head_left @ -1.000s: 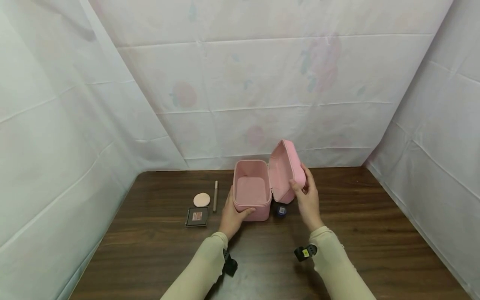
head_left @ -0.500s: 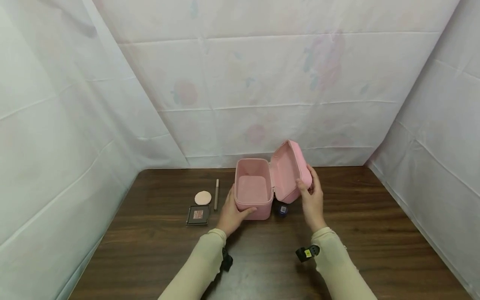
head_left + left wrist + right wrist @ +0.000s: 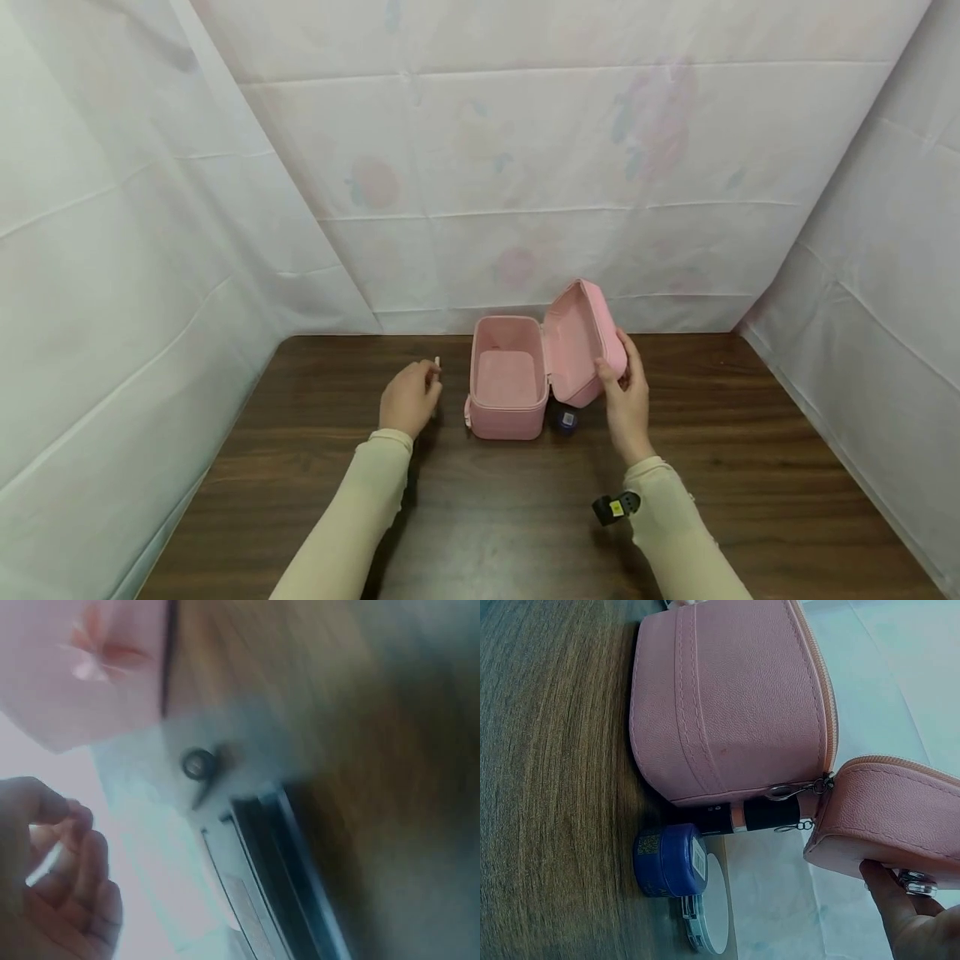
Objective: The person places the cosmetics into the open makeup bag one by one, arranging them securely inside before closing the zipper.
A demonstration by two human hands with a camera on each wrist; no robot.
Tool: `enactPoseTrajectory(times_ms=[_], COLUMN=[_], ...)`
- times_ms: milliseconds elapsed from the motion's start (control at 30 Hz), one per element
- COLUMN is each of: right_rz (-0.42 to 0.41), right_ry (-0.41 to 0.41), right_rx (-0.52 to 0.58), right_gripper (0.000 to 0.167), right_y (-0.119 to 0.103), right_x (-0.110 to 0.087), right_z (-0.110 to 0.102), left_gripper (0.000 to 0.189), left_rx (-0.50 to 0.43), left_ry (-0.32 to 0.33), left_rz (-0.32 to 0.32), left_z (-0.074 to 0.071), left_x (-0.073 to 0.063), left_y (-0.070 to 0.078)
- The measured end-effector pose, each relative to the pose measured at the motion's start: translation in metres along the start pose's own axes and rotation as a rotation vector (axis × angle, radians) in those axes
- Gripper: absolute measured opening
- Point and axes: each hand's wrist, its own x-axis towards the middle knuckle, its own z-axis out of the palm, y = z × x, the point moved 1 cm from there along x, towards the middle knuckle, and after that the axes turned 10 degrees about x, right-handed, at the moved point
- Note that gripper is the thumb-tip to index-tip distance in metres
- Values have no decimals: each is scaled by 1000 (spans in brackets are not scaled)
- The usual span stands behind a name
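A pink cosmetic case (image 3: 508, 421) stands on the table with its lid (image 3: 592, 333) tipped back to the right. My right hand (image 3: 628, 404) holds that lid by its outer edge, thumb on the near side; the right wrist view shows the thumb against the pink leather. My left hand (image 3: 411, 398) is left of the case, above a slim pen (image 3: 437, 362) whose tip shows past the fingers. In the left wrist view, the fingers are loosely curled with nothing visible between them. The dark makeup palette (image 3: 251, 877) lies near; the hand hides it in the head view.
A small blue jar (image 3: 671, 860) stands close to the case's right side. Behind it are a black tube (image 3: 772, 813) and a round white-faced compact (image 3: 716, 907). A white curtain (image 3: 517, 208) borders the back of the wooden table (image 3: 465, 517).
My left hand has let go of the case's left side and moved left to the pen. The lid has tipped slightly further right, still in my right hand.
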Motion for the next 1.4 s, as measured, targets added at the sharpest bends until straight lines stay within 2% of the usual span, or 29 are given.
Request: enactPoseTrajectory(times_ms=[67, 200, 367, 567, 800, 1000, 1167, 1300, 1400], right_rz=[-1, -2, 5, 19, -1, -10, -5, 5, 7], right_ry=[3, 6, -4, -5, -18, -18, -17, -16, -14], right_rx=[-4, -7, -5, 3, -2, -2, -3, 3, -1], right_gripper=[59, 59, 59, 58, 59, 59, 59, 59, 59], right_y=[0, 1, 1, 0, -1, 0, 0, 0, 1], right_x=[0, -1, -3, -4, -5, -4, -3, -2, -2], right_z=[-1, -3, -3, -1, 0, 0, 0, -1, -3], left_gripper=[14, 19, 21, 25, 30, 32, 27, 18, 26], left_rx=[34, 107, 183, 198, 169, 146, 123, 51, -20], left_ry=[-14, -83, -178, -188, -251, -241, -201, -178, -175], left_rz=[-37, -78, -118, -110, -128, -124, -139, -173, -227], left_z=[3, 11, 18, 17, 17, 17, 18, 21, 22], left_x=[5, 12, 11, 11, 11, 11, 13, 12, 11], left_y=[-2, -4, -5, -4, -5, -5, -4, -5, -5])
